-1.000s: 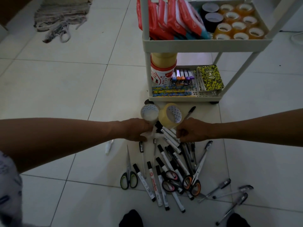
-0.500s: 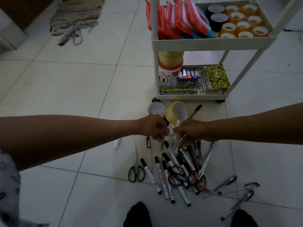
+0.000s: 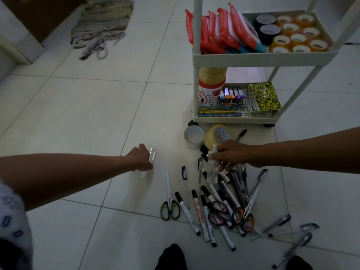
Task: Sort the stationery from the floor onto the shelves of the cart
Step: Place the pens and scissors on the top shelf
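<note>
My left hand (image 3: 141, 158) is out to the left of the pile, low over the floor tile, gripping a small piece of clear plastic (image 3: 152, 153). My right hand (image 3: 230, 155) hovers over the top of the pile and pinches a clear plastic wrapper (image 3: 211, 173) that hangs down. Below it on the floor lies a heap of markers (image 3: 206, 209) and pens (image 3: 238, 184), with green-handled scissors (image 3: 169, 208) and orange-handled scissors (image 3: 244, 216). Two tape rolls (image 3: 193, 135) stand in front of the cart (image 3: 263, 59).
The cart's upper shelf holds red packets (image 3: 218, 34) and several tape rolls (image 3: 298, 36). Its lower shelf (image 3: 233, 119) holds a tub, pencils, staplers and a yellow notebook (image 3: 265, 96). A small white object (image 3: 143, 174) lies by my left hand. Loose pens (image 3: 288, 230) lie at right, a rug (image 3: 101, 26) far left.
My hands were together above the pile, pulling at clear plastic. My left hand has since swung left with a piece of it; my right hand stays over the pile with the wrapper.
</note>
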`<state>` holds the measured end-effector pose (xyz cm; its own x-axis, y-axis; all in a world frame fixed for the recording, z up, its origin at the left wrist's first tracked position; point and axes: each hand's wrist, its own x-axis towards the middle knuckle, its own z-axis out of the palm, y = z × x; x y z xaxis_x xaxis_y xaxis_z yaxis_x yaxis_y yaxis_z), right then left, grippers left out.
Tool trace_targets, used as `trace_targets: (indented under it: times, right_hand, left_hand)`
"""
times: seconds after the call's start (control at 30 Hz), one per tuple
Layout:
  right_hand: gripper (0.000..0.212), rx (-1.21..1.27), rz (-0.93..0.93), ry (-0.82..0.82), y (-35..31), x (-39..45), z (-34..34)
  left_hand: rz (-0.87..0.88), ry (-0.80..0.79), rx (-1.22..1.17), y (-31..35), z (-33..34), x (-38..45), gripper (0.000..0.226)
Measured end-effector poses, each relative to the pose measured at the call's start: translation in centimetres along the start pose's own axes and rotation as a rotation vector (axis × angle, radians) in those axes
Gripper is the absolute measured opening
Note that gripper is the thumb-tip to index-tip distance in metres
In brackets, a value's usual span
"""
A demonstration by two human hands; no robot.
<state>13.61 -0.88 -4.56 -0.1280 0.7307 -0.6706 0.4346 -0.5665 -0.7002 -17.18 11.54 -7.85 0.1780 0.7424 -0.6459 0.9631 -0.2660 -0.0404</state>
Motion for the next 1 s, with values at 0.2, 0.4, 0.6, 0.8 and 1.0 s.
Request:
trace_targets:
  times: [0.2, 0.4, 0.6, 0.8, 1.0]
  right_hand:
    - [0.035, -0.2, -0.134, 0.123, -1.6, -1.4, -0.2]
    - [0.039, -0.324, -0.212, 0.212, -3.1, -3.7, -1.0]
    - [0.055, 0.065, -0.174, 0.237, -4.3, -5.3, -0.5]
    - [0.037, 0.32, -0.347, 0.282, -7.8, -7.4, -2.7]
    - [0.022, 0.285, -0.481, 0.456, -10.6, -10.9, -6.5]
  left_hand:
    - [0.253, -0.078, -0.004, 0.3, 0.4, -0.1, 0.06]
    - [0.416, -0.386, -0.464, 5.3, -4.7, -1.7, 0.038]
    - [0.467, -0.446, -0.887, 11.2, -9.3, -4.9, 0.031]
    - [0.486, -0.155, -1.331, 15.6, -12.2, -8.9, 0.042]
    - [0.612, 0.15, -1.461, 18.5, -15.8, -12.4, 0.034]
